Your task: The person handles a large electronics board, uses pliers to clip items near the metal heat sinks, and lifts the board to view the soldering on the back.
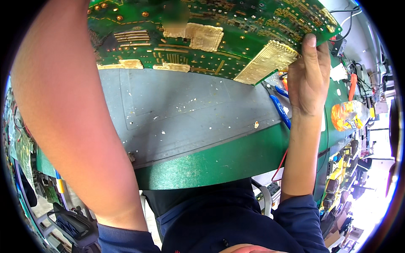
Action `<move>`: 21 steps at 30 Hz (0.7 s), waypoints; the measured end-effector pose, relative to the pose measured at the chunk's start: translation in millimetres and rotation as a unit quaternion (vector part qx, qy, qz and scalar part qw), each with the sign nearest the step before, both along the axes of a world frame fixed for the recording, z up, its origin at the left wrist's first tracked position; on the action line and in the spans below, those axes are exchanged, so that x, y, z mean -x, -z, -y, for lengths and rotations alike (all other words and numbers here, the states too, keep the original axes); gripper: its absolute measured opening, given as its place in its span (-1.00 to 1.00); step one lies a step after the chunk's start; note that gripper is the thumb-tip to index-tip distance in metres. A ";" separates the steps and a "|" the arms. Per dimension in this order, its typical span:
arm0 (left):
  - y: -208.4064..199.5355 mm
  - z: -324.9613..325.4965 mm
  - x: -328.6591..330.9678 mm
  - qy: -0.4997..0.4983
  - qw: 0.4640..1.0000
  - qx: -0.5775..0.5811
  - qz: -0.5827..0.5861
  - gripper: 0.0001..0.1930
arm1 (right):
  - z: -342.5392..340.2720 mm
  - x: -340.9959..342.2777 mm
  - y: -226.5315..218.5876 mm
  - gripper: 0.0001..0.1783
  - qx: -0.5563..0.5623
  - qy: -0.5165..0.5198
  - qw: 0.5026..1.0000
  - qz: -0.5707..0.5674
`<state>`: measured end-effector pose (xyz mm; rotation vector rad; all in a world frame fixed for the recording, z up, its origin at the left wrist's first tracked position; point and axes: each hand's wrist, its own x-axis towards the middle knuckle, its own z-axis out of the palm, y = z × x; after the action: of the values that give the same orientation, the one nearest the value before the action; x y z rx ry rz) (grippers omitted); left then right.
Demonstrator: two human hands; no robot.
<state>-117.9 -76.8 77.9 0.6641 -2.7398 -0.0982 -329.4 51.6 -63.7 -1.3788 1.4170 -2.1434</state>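
A large green circuit board is held up over the workbench, tilted, with its soldered side showing rows of gold pads and broad solder-coated patches. My right hand grips its right corner, the thumb lying on the face and the other fingers partly hidden behind the edge. My left forearm reaches up past the board's left side, and the hand itself lies beyond the upper edge of the view. Just below the board, close to my right wrist, lies a pair of blue-handled pliers.
A grey mat with scattered white crumbs covers part of the green bench. To the right stand a clear bottle with an orange label, an orange-handled tool and cables. A black chair is at lower left.
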 end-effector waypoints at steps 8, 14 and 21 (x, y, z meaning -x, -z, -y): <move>-0.7 -5.8 14.6 -0.071 0.997 -0.027 0.002 -0.11 | -2.7 6.3 1.2 -0.54 0.007 -0.032 0.999 0.029; 2.9 -7.3 21.9 -0.105 0.994 -0.030 -0.025 -0.14 | -0.2 4.7 1.1 -0.53 0.006 -0.037 0.999 0.036; 8.4 3.6 2.7 0.026 0.999 -0.002 -0.038 -0.16 | -0.9 0.2 -1.3 -0.53 0.006 -0.030 0.998 0.054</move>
<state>-120.6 -80.4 69.6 0.5780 -2.6858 -0.1389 -329.6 52.5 -62.4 -1.2708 1.3095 -2.1568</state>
